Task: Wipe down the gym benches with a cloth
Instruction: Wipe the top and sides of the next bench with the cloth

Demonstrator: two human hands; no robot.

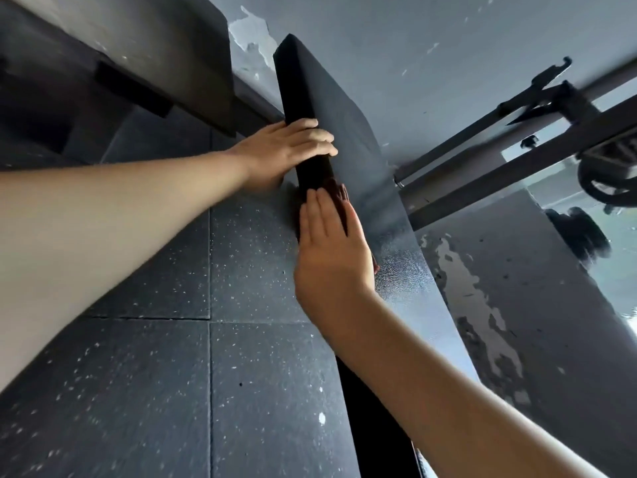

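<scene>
Bench [365,157]: long black padded slab, running from the near edge of the view to the far wall; faint wet sheen on the near part of the top.
Cloth [339,193]: reddish-brown, pressed against the bench's left top edge, mostly hidden under the right hand; visible past the fingertips and beside the heel of the palm.
Right hand [332,260]: flat on the cloth, fingers [322,208] straight and together, pressing rather than gripping.
Left hand [286,146]: just beyond the cloth on the same edge, fingers hooked over the corner onto the top, holding the bench steady.
Floor [172,374]: dark speckled rubber tiles, left of the bench.
Metal bars [482,157]: to the right, well apart from both hands.
Step in hand: probably a lengthwise wipe of the edge and dark side face.
Doing it well: keep palm pressure even; wrap the cloth round the corner to take top and side in one pass; lift the left hand ahead before the cloth meets it; overlap each stroke; turn to a clean fold once soiled.
</scene>
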